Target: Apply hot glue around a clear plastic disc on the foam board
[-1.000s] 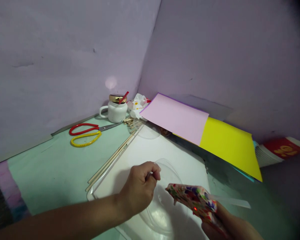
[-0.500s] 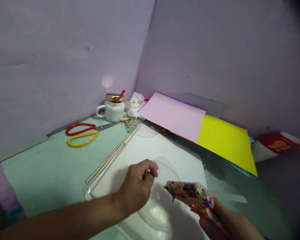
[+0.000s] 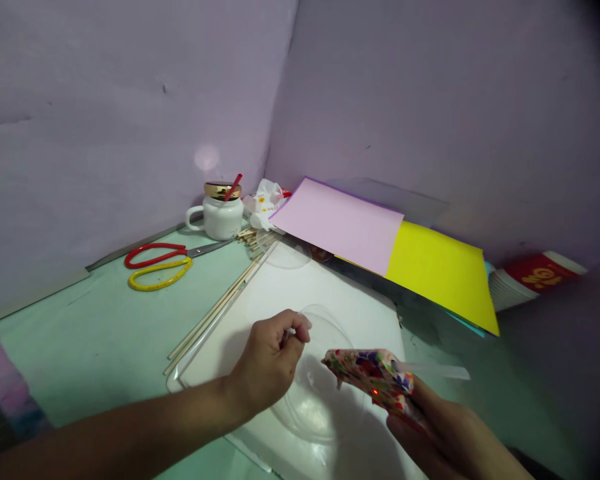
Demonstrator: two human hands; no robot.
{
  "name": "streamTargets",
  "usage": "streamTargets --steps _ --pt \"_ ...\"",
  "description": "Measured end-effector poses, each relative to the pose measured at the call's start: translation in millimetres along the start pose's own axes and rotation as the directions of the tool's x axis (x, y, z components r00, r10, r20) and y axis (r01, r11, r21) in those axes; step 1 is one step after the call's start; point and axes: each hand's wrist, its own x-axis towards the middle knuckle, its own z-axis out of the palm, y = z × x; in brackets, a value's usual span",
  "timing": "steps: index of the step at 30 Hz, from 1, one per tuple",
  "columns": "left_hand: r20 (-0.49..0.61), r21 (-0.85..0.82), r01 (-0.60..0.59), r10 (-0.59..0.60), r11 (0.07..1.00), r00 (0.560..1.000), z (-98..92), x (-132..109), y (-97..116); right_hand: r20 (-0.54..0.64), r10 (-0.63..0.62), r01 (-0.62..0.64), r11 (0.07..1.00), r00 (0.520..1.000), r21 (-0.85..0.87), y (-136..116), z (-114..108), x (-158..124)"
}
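Note:
My right hand (image 3: 447, 427) grips a flower-patterned hot glue gun (image 3: 370, 380), with a translucent glue stick (image 3: 433, 371) poking out of its back. The gun's tip points left, and a small red light glows on its side. Just left of the tip, my left hand (image 3: 275, 360) is closed, fingers curled with thumb and forefinger together; whatever they pinch is hidden. Beneath both hands, clear round plastic lids (image 3: 307, 417) lie on a white board (image 3: 350, 293), partly covered by the left hand and the gun.
Red-and-yellow-handled scissors (image 3: 160, 273) lie at the left, near wooden sticks (image 3: 210, 317) along the board's edge. Behind stand a white mug (image 3: 223, 217) with a gold lid and crumpled wrappers (image 3: 265, 203). Pink paper (image 3: 340, 223), yellow paper (image 3: 440, 277) and stacked paper cups (image 3: 535, 280) sit along the right wall.
The whole view has shifted slightly, so things sit a little further left and higher. Both hands keep nearly the same pose, the glue gun still held in the right one.

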Motion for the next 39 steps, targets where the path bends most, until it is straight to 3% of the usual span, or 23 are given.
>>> streamTargets --steps 28,39 --pt "0.014 0.030 0.004 -0.004 1.000 1.000 0.6 -1.1 1.7 -0.028 0.036 -0.037 0.999 0.999 -0.023 -10.8 -0.2 -3.8" --pt "0.031 0.008 0.034 -0.034 0.999 0.999 0.7 -0.8 -0.4 0.028 0.016 -0.016 0.999 0.999 -0.032 -12.8 -3.7 -1.4"
